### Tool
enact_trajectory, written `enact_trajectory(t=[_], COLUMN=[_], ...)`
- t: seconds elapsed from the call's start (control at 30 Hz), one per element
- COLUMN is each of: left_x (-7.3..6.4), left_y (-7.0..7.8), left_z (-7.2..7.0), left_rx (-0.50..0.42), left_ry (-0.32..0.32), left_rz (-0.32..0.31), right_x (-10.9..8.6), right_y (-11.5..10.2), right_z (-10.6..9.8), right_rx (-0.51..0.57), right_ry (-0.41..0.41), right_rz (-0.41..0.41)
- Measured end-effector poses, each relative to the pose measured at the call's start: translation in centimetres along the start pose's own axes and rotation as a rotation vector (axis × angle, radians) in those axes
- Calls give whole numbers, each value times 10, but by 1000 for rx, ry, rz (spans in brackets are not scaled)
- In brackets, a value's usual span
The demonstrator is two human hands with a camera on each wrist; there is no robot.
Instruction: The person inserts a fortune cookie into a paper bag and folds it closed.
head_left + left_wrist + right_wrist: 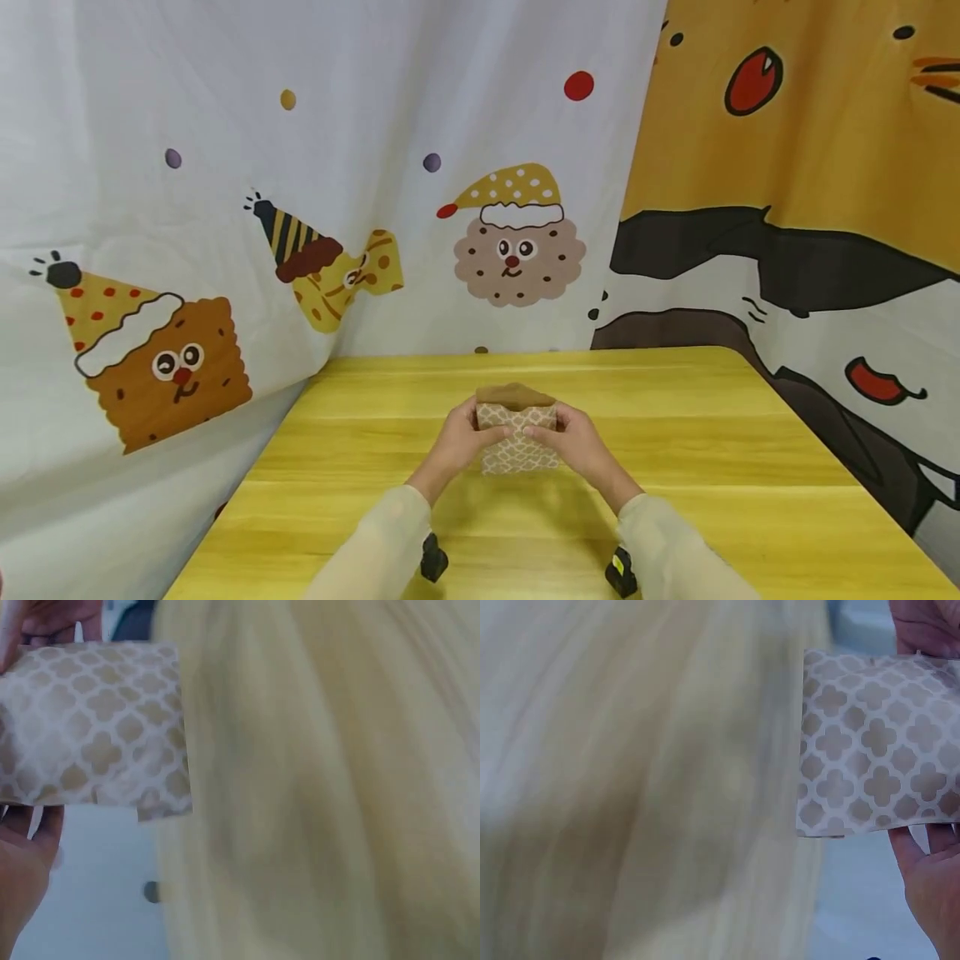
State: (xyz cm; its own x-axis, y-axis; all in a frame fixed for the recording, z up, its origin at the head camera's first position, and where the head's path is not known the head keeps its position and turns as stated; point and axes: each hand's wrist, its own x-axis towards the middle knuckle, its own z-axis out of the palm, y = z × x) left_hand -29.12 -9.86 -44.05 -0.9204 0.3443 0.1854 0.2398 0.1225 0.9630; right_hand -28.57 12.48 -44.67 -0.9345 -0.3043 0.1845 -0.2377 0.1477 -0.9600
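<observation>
A brown paper bag (519,454) with a white lattice pattern is held up above the wooden table, its plain brown upper part (513,395) showing at the top. My left hand (462,435) grips its left side, thumb across the front and fingers behind. On the right side my right hand (579,442) pinches it the same way. Both wrist views show the patterned face of the bag (97,727) close up, with a hand at each side edge. Whether anything is inside the bag cannot be seen.
The yellow wood-grain table (375,517) spreads beneath the hands. Behind it hangs a white curtain (390,67) with cartoon biscuits, and an orange, black and white cartoon cloth (712,167) hangs at the right. Black devices (433,558) sit at both wrists.
</observation>
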Motion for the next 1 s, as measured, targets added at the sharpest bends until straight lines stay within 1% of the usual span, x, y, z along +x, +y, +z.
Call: enact_trajectory(t=[0.07,0.13,0.2,0.27,0.3,0.37,0.47,0.57,0.67,0.77,0.83,0.9,1.0], left_x=[1,0,-1,-1,0,2,4,5,6,7,7,7,4], left_y=[2,2,0,0,0,0,-1,-2,-2,-3,-3,-4,-4], left_z=[-1,-1,0,2,3,4,5,5,5,8,10,11,11], left_rx=[15,12,19,22,26,43,41,7,-25,-13,-5,12,-7], left_ry=[3,-20,-25,-21,-13,25,87,129,132,115,115,145,206], left_rz=[-8,-33,-60,-57,-47,-25,-25,-37,-72,-107,-125,-129,-124], right_x=[1,0,-1,-1,-1,0,1,1,2,4,5,4,4], right_y=[-2,0,2,3,3,1,0,0,1,3,4,5,6], right_z=[0,0,1,1,1,1,1,1,2,5,7,9,11], right_rx=[-4,19,3,8,14,6,14,15,31,46,52,61,73], right_ry=[-5,-24,-34,-27,-20,14,67,111,128,142,152,162,174], right_rz=[-1,27,44,34,22,3,38,76,76,86,99,115,132])
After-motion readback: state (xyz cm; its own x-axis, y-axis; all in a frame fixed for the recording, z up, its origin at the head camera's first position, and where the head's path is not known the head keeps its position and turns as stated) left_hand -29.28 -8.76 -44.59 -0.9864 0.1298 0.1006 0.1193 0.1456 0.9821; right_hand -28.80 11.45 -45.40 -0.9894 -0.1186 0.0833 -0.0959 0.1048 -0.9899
